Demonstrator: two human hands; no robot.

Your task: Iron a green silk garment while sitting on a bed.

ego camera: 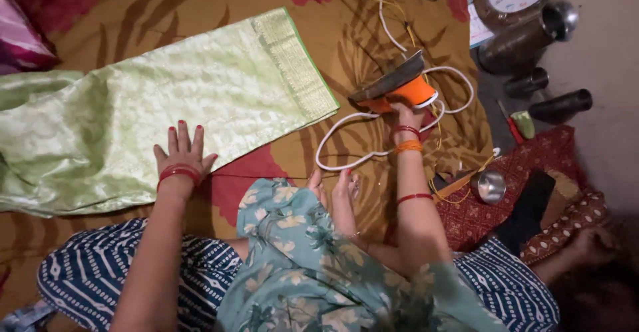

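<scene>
My right hand grips the tilted orange iron; the green fabric stretches toward nine o'clock beneath my flat, spread left hand.

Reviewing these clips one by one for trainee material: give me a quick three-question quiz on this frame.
1. True or false: the left hand lies flat on the pale green cloth.
2. The right hand holds: A) clock B) orange iron C) steel cup
3. What colour is the iron's looped cord?

Key: 1 true; 2 B; 3 white.
</scene>
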